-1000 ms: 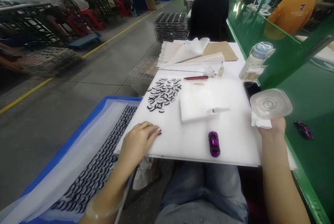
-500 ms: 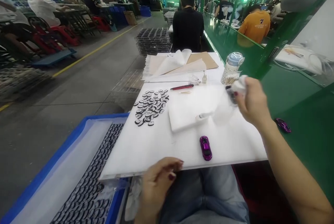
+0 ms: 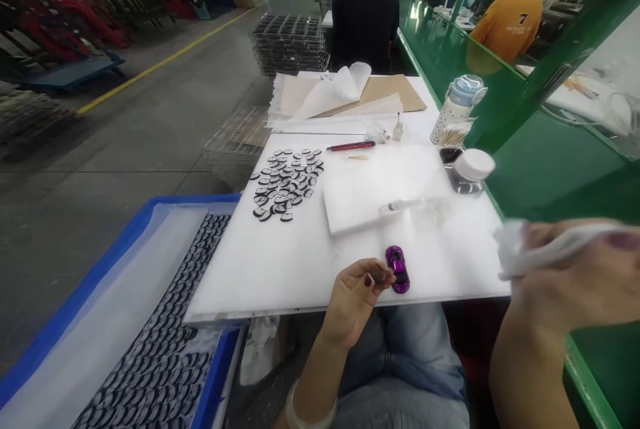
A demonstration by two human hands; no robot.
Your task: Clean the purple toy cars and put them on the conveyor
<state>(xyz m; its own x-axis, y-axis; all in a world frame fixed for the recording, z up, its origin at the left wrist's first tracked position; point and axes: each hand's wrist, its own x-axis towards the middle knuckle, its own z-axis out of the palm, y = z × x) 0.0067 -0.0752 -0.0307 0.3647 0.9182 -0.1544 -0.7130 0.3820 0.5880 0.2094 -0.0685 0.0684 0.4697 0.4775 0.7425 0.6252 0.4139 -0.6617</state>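
A small purple toy car lies on the white table near its front edge. My left hand is beside the car, its bent fingertips at the car's left side; contact is unclear. The thumb is apart from the fingers, and I see nothing held in them. My right hand, blurred by motion, is closed on a crumpled white cloth out past the table's right edge. A clear bottle with a white cap stands at the right of the table.
Small dark-rimmed pieces lie scattered on the left, with a red cutter behind. A white pad bears a pen-like tool. Cotton swabs and a drinking bottle stand back right. A blue tray sits lower left.
My right hand has moved from the capped bottle down and right with the white cloth. My left hand has risen from the table's front edge to the toy car. The view has tilted down.
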